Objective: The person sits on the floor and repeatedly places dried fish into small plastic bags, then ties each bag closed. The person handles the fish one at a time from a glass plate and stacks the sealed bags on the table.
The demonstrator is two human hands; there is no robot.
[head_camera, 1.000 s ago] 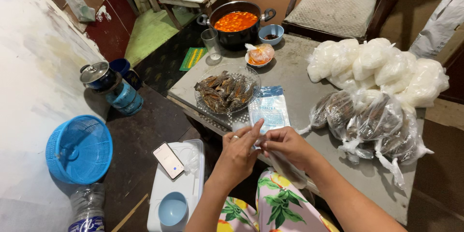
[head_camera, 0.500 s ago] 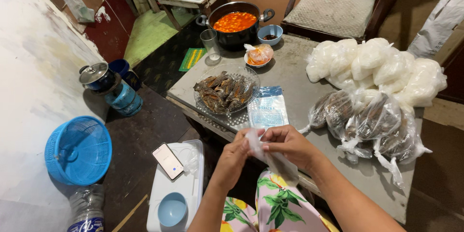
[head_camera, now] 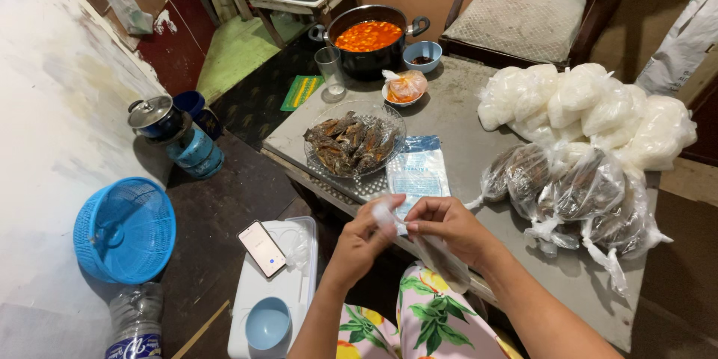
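Both hands, left hand (head_camera: 364,235) and right hand (head_camera: 446,226), met at the near edge of the counter (head_camera: 456,116), fingers pinched on a small clear plastic bag (head_camera: 419,243), apparently to work its mouth apart. Hung down over the lap. Just beyond, a flat packet of bags (head_camera: 417,173), handy for refills. Then a glass plate of fried fish (head_camera: 351,142), filled fish bags (head_camera: 568,187) and white bags (head_camera: 591,108) stacked right. Farthest, a pot of orange stew (head_camera: 371,36).

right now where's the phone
In the head view the phone lies lower left, on the white box lid, left of the left hand.
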